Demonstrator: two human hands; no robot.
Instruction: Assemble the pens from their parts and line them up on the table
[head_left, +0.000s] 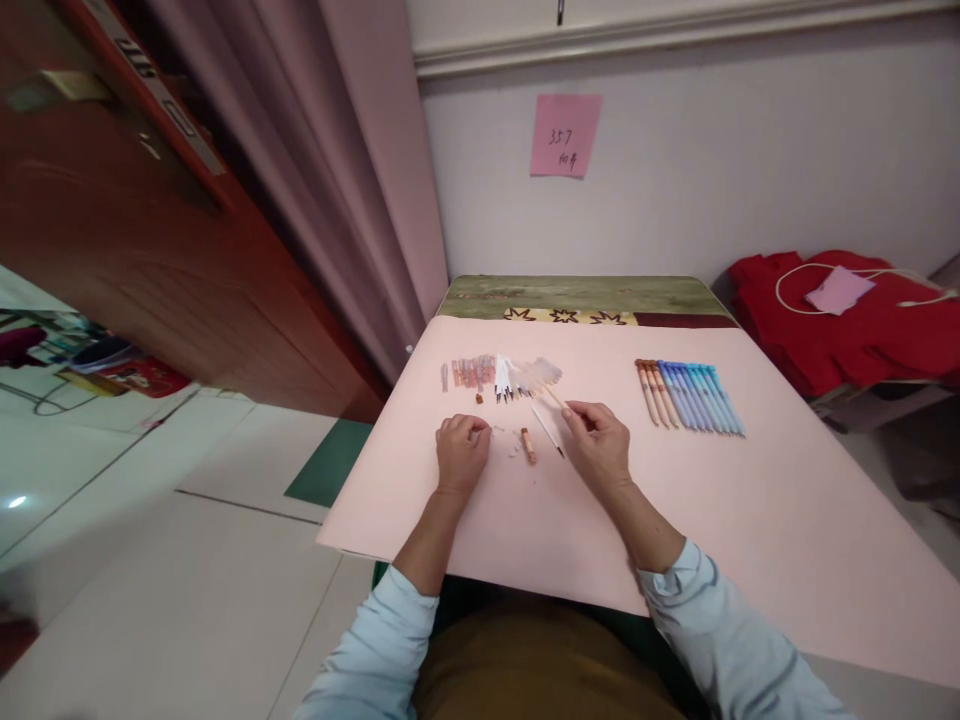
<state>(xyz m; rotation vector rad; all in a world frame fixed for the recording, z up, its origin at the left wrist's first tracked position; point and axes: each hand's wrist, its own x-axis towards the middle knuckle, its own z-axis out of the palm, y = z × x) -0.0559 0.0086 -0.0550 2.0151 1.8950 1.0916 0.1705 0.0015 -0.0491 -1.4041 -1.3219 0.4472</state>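
Note:
My left hand [461, 450] rests on the pink sheet [675, 500] with fingers curled, pinching something too small to make out. My right hand [598, 438] is closed in a pinch on a thin pale pen barrel [555, 396] that points up-left. Between the hands lie an orange pen piece [529, 444], a thin white refill [547, 430] and a few tiny bits. Just beyond is a row of loose pen parts [499, 374]: clear-orange barrels, white refills and clear pieces.
A row of several assembled pens [690, 395], orange on the left and blue on the right, lies at the right of the sheet. A red cloth [847, 320] with a white cable sits at the far right. Curtain, wooden door and pink wall note stand behind.

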